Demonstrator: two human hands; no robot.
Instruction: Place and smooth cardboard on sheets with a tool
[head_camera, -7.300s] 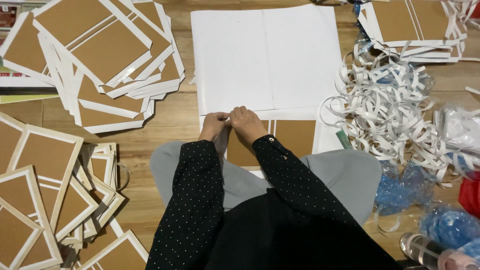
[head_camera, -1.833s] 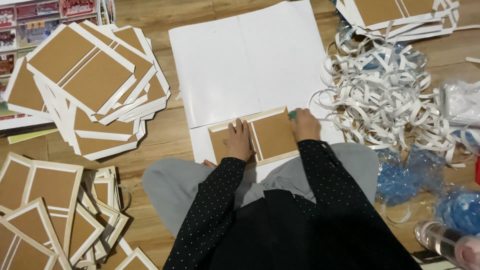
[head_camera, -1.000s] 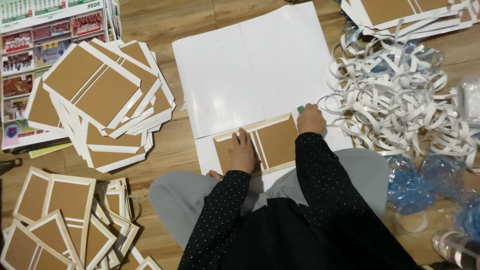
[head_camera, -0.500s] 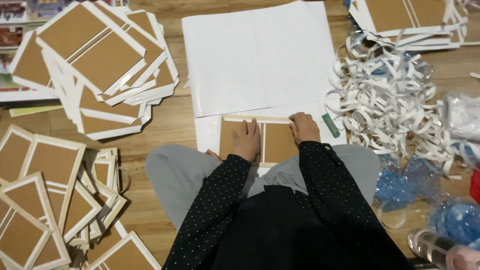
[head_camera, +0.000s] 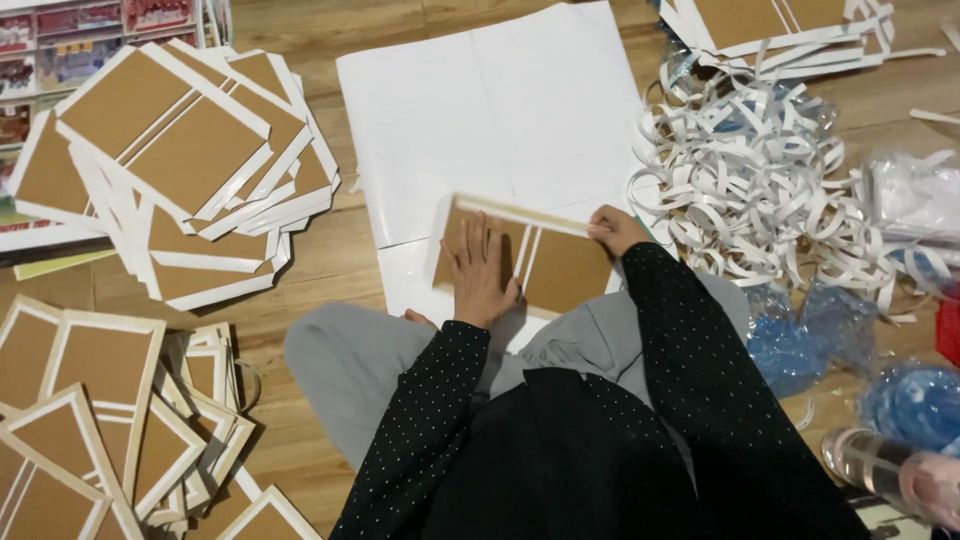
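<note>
A brown cardboard cover (head_camera: 560, 265) with white folded edges lies on a white sheet (head_camera: 480, 120) spread on the wooden floor, just in front of my knees. My left hand (head_camera: 480, 270) presses flat on its left panel, fingers spread. At the cover's upper right corner my right hand (head_camera: 615, 228) rests with its fingers curled on the white top edge strip. Both sleeves are black with small white dots.
Stacks of finished brown covers lie at upper left (head_camera: 190, 160), lower left (head_camera: 90, 420) and top right (head_camera: 780, 25). A tangle of white paper strips (head_camera: 770, 190) sits on the right, with blue plastic wrap (head_camera: 800, 330) and a clear roll (head_camera: 880, 465) below it.
The cover now sits a little farther from my knees and tilted. My left hand has spread flat on the left panel, and my right hand has gone to the upper right corner.
</note>
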